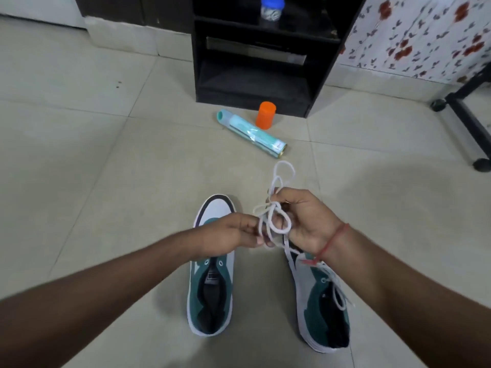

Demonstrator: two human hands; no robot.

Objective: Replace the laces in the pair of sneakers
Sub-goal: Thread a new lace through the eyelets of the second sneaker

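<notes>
Two teal, grey and white sneakers stand side by side on the tiled floor. The left sneaker (211, 290) has bare eyelets and no lace. The right sneaker (322, 306) has a white lace hanging loose over its opening. Above and between the shoes, a bundled white lace (275, 216) is held by both hands. My left hand (228, 237) pinches its strands from the left. My right hand (300, 219) grips the bundle, and loops stick out above its fingers. A red thread circles the right wrist.
A teal can (251, 132) lies on the floor ahead, with an orange cup (265, 115) upright behind it. A black shelf unit (263, 49) stands at the back, a blue-lidded jar (271, 9) on it. A black wheeled frame (467, 120) is at right.
</notes>
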